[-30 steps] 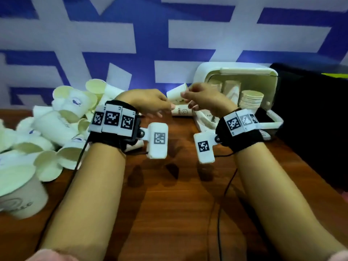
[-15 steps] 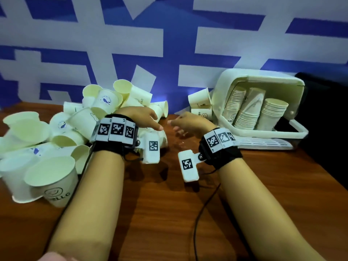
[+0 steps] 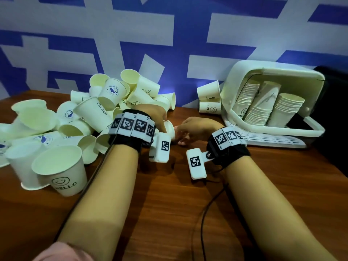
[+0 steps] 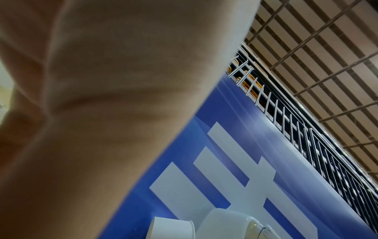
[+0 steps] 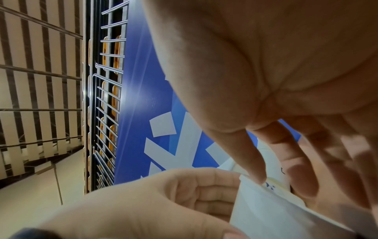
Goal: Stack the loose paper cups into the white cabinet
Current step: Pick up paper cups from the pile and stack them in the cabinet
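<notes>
A heap of loose white paper cups (image 3: 98,110) lies on the left of the wooden table. The white cabinet (image 3: 273,70) lies tilted at the right, with three stacks of cups (image 3: 286,108) inside it. In the middle, my left hand (image 3: 165,127) grips one paper cup (image 3: 170,129) lying sideways. The right wrist view shows its curled fingers (image 5: 204,194) round that cup (image 5: 276,215). My right hand (image 3: 183,136) reaches in from the right. Its straight fingers (image 5: 255,161) touch the cup's rim. The left wrist view shows mostly blurred skin.
Two cups (image 3: 209,98) stand stacked just left of the cabinet. A slotted white panel (image 3: 273,138) lies flat in front of the cabinet. A black cable (image 3: 203,213) runs across the table between my arms. A dark object (image 3: 335,110) stands at the far right.
Both hands came away from the cabinet and moved left and down to the table's middle. My left hand has taken hold of a cup, and my right fingers have reached its rim.
</notes>
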`<state>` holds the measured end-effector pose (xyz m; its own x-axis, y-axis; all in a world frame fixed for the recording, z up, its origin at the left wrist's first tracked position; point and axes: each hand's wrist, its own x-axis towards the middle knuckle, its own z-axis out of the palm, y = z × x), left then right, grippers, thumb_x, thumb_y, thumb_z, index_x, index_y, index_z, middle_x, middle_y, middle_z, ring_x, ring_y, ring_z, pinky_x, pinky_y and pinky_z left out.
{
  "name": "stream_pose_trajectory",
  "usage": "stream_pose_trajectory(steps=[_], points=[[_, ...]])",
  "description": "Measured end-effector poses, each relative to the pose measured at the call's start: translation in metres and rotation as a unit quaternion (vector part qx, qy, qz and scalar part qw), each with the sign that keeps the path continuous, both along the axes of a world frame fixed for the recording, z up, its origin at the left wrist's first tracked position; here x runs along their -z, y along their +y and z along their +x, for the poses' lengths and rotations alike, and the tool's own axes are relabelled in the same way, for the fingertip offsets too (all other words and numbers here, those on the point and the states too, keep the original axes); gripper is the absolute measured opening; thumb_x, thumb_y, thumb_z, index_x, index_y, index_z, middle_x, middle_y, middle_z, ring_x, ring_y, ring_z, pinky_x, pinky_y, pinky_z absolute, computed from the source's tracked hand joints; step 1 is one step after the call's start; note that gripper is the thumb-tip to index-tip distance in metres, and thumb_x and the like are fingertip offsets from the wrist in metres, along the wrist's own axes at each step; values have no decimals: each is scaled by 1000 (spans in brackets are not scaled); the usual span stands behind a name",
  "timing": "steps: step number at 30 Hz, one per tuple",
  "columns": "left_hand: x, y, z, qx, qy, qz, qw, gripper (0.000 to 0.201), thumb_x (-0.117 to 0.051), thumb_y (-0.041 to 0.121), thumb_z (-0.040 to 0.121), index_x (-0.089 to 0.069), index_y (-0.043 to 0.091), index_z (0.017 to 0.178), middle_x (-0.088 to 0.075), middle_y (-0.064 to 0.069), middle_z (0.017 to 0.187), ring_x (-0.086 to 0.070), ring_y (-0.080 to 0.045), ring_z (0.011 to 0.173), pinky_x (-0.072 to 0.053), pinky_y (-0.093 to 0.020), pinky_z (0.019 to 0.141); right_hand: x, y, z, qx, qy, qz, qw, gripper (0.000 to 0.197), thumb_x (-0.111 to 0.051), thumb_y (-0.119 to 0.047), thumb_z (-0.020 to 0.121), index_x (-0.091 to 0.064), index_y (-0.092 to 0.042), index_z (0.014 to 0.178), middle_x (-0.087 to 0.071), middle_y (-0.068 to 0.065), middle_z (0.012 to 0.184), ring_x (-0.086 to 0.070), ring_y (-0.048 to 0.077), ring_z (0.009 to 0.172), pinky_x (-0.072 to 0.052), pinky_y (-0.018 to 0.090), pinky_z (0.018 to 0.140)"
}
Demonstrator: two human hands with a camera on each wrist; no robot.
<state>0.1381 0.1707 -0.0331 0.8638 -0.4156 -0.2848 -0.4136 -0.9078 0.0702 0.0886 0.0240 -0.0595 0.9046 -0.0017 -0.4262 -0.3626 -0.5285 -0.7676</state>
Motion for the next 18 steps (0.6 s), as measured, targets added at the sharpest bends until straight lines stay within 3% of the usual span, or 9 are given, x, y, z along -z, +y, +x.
stream_pose_trajectory(steps=[2,5,7,11,15,18], points=[[2,-2,-1,3,-6,8,1000,66,-77,42,75,-52,19,131,-60,0,127,-56,-19,115,-46,-40,101,2,1,0,8,2,30,1000,36,-50,-14,100,-51,14,122,-62,26,118,-67,24,77,-57,38,87],[6,-4,-2,4,-12,16,1000,69,-78,40,73,-50,20,133,-59,1,127,-55,-20,113,-46,-40,99,6,1,2,18,9,79,997,39,-54,-15,98,-51,15,122,-62,24,101,-68,24,66,-53,46,96],[8,-7,-3,7,-18,17,1000,71,-80,40,71,-49,22,133,-59,2,125,-55,-20,113,-46,-41,99,7,0,3,14,12,91,996,41,-55,-17,97,-51,15,123,-61,26,106,-70,32,79,-52,47,97],[9,-10,-7,19,-37,-9,999,67,-80,36,70,-51,23,129,-58,0,119,-53,-19,108,-47,-37,94,7,-4,3,24,11,129,991,41,-57,-18,96,-52,14,122,-57,31,121,-69,39,94,-57,43,88],[4,-12,-10,41,-52,-76,995,68,-80,36,71,-51,22,131,-57,-2,120,-51,-17,103,-45,-32,87,2,-12,2,40,-5,167,985,35,-58,-16,96,-57,13,115,-59,25,102,-67,29,84,-62,33,68],[-1,-11,-13,58,-73,-147,985,71,-81,35,72,-49,20,134,-56,-4,125,-51,-19,111,-41,-28,88,-7,-23,0,76,-38,194,977,27,-60,-15,95,-57,5,112,-58,20,96,-62,22,75,-58,27,54]])
